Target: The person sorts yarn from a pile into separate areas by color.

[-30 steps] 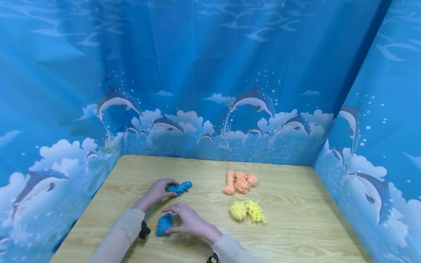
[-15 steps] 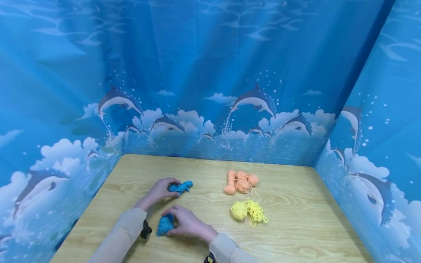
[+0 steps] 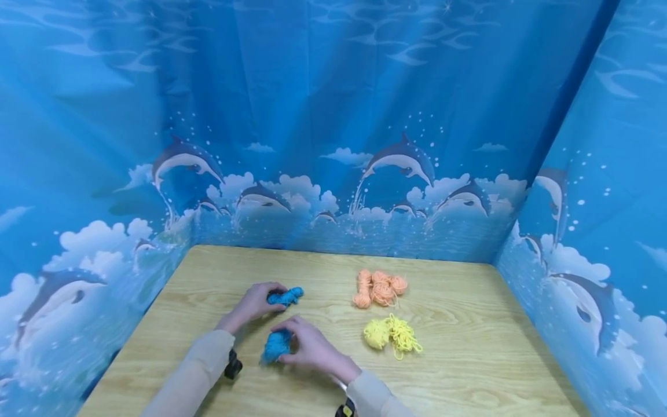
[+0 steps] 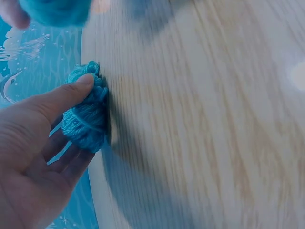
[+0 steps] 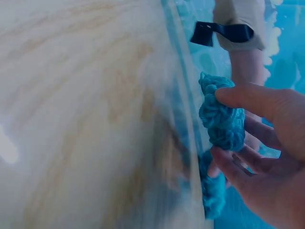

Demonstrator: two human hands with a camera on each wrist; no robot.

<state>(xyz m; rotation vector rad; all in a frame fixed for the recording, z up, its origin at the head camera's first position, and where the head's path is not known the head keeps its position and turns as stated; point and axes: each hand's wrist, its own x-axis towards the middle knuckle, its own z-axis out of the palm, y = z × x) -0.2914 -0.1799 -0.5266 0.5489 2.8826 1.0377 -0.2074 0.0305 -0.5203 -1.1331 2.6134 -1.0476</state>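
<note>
On the left of the table, my left hand (image 3: 254,302) grips a small blue yarn bundle (image 3: 292,295). In the left wrist view its thumb presses on the top of that yarn (image 4: 86,121), with the fingers behind it. Nearer the front edge, my right hand (image 3: 316,349) pinches a second blue yarn bundle (image 3: 276,346) between thumb and fingers. The right wrist view shows this looped bundle (image 5: 221,119) raised above the tabletop, the left hand's yarn (image 5: 213,193) lying beyond it. In the left wrist view, the raised bundle (image 4: 57,10) shows at the top edge.
A group of peach yarn bundles (image 3: 383,289) lies toward the back, right of the hands. In front of it are a yellow yarn ball and loose loops (image 3: 402,335). Dolphin-print curtains (image 3: 333,145) surround the wooden table (image 3: 484,324) at the back and sides.
My right hand has closed on the nearer blue yarn bundle, lifted it and carried it right and toward the other one. The left hand stays almost in place.
</note>
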